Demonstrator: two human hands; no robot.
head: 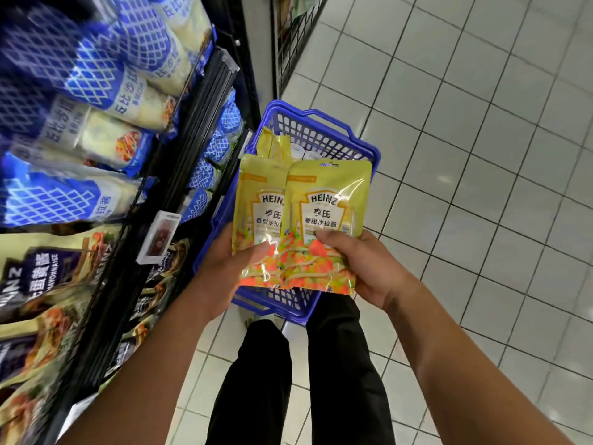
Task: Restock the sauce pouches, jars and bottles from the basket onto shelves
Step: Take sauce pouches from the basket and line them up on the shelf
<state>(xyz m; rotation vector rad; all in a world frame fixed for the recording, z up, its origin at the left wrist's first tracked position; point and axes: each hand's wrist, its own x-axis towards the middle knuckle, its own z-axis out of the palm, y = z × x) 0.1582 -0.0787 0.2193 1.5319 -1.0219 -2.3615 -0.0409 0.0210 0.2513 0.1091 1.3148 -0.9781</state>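
We see both grips closed on glossy yellow Heinz salad-dressing pouches: the left hand (224,268) pinches the left yellow pouch (256,220), the right hand (362,268) the right yellow pouch (324,220), which overlaps it. They hang above the blue plastic mesh basket (321,130) on the white tiled floor (481,155), where another yellow pouch (272,144) lies. To our left, black wire shelves (192,130) carry blue-and-white sauce packs (96,85) and dark mayonnaise pouches (38,277).

Below my hands, my black trousers (337,364) stand on pale floor tiles (465,155) that run off to the right. Left of my left hand a white price tag (158,237) hangs tilted. Well above my hands stands a dark wire rack (293,36).
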